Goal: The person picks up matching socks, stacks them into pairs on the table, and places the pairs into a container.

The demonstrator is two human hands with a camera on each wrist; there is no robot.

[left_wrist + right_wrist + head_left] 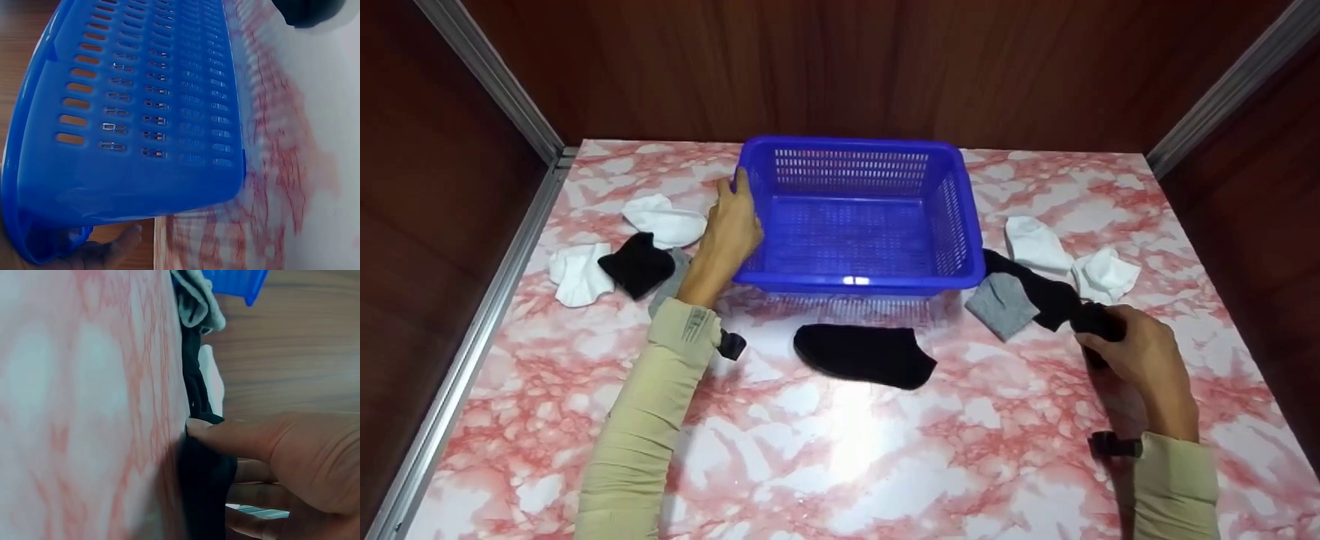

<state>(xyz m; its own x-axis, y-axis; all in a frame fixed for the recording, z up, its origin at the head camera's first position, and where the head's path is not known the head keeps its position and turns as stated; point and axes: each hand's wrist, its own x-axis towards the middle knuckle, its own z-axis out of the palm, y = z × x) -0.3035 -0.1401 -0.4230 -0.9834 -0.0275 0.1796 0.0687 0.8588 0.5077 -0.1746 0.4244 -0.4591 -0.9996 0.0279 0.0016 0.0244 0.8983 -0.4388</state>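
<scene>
So taking the blue basket (859, 282) as the middle of the clock: it sits toward the far side of the marbled table (825, 465), mouth up. The left hand (731, 229) is at 9 o'clock with its fingers clamped on the rim, probably just to stop the thing skating around. The right hand (1147, 345) is out at 4 o'clock, thumb one side and fingers the other, pinching a black sock (1099, 322). A pinch like that seems plenty for soft cloth. Can't tell if the sock's lower end touches the table.

More socks sit both sides, which I'd guess keeps them handy for either hand. Between 3 and 4 there are two white ones, a grey sock (1003, 306) and a longer dark sock (1039, 292) running up to the basket's near corner. Between 8 and 9 it's two more white ones, a folded dark sock (637, 264) and a grey one partly behind the left forearm. One flat sock (864, 356) lies alone at 6.

Edges: the back panel (855, 67) is right behind at 12, so I wouldn't count on much slack there. The side panels box things in past 9 and 3, with a strip of table between them and the socks. Most of the elbow room is toward 6, between the sleeves, past that flat sock.
</scene>
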